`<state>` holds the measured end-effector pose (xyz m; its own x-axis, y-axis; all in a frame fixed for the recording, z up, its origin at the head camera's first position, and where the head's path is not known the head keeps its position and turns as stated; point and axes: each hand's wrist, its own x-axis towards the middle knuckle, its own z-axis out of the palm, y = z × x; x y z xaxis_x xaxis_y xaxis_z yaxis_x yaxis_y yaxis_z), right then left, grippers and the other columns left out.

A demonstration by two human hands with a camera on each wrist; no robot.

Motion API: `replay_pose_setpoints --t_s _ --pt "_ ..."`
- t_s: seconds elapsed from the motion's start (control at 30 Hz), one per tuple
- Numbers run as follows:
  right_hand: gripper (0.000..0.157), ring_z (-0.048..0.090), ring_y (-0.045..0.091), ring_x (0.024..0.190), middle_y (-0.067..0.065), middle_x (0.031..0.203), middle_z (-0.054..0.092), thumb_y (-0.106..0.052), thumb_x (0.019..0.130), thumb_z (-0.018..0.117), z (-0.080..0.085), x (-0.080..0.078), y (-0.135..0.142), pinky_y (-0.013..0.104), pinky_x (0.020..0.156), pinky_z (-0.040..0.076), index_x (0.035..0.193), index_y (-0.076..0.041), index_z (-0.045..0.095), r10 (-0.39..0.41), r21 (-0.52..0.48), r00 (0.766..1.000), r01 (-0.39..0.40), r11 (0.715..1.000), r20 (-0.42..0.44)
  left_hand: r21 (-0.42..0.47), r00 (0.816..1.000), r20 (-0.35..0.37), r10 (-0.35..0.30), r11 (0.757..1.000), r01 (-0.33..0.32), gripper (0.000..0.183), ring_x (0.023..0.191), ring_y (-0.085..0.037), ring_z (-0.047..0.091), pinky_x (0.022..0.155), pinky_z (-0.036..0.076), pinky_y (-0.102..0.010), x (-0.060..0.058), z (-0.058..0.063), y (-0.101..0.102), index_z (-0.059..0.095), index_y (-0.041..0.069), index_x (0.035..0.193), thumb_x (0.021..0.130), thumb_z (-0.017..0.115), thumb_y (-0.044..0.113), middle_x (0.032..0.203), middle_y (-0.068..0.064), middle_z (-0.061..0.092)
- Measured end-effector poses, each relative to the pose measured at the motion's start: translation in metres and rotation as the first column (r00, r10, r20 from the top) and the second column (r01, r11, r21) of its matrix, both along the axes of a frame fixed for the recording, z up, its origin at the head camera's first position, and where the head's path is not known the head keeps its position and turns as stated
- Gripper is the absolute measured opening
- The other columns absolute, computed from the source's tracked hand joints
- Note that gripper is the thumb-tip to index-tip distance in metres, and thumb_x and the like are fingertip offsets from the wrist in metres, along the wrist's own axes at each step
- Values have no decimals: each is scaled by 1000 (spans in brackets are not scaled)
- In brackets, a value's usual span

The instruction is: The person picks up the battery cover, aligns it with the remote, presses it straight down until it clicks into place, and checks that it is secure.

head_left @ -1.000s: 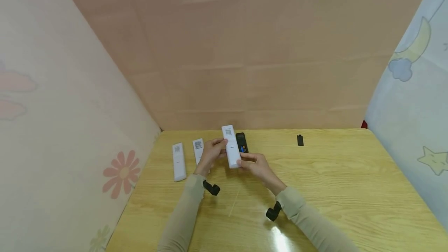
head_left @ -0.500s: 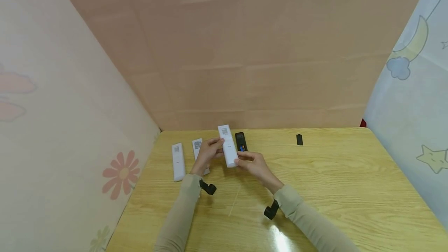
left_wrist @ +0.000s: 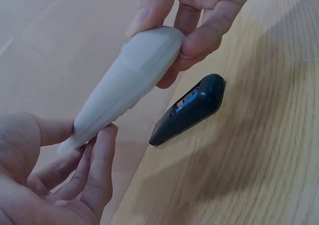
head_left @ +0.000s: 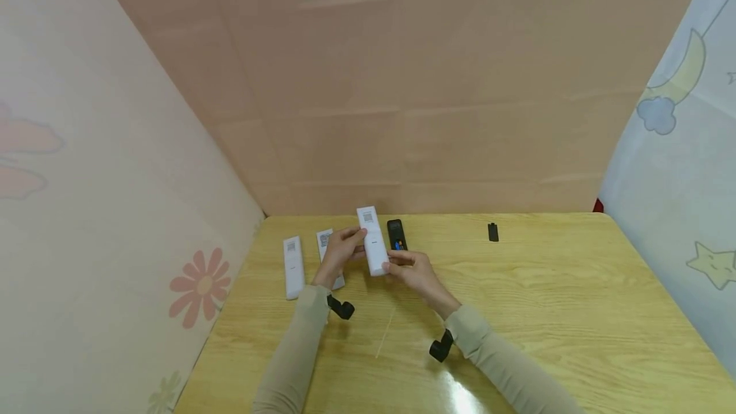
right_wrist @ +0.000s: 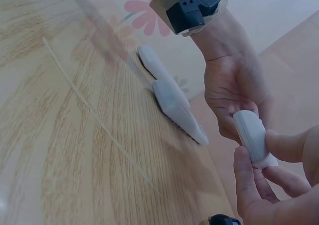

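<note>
Both hands hold a white remote control (head_left: 372, 243) above the table, its back with a printed code facing up in the head view. My left hand (head_left: 342, 253) pinches its far half from the left, thumb on top. At the near end, my right hand (head_left: 418, 275) grips it between thumb and fingers, as the left wrist view also shows around the white remote (left_wrist: 127, 80). Just beyond the hands lies a black remote control (head_left: 395, 230), its battery compartment uncovered and something blue and orange inside. A small black battery cover (head_left: 493, 232) lies apart to the right.
Two more white remotes lie face down at the left: one outermost (head_left: 294, 270), the other (head_left: 324, 239) partly hidden behind my left hand. A thin pale strip (head_left: 384, 335) lies on the wooden table (head_left: 546, 312). Walls stand behind and at both sides.
Both hands have carried the white remote slightly to the left, mostly in the first half second. More of the black remote's surroundings show now. The grips stay the same.
</note>
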<state>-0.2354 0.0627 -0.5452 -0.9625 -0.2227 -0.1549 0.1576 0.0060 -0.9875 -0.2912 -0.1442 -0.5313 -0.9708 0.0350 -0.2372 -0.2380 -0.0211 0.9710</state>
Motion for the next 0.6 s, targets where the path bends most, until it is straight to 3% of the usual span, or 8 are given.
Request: replay_pose_setpoints --t_s 0.6 --pt "43 70 27 99 20 120 65 -9 90 75 -10 -4 -5 42 90 57 132 -1 64 -38 -5 999 38 999 14 -49 1000 -6 30 998 -31 47 100 -26 69 92 57 -45 -4 -11 -2 60 5 135 97 68 30 124 -17 63"
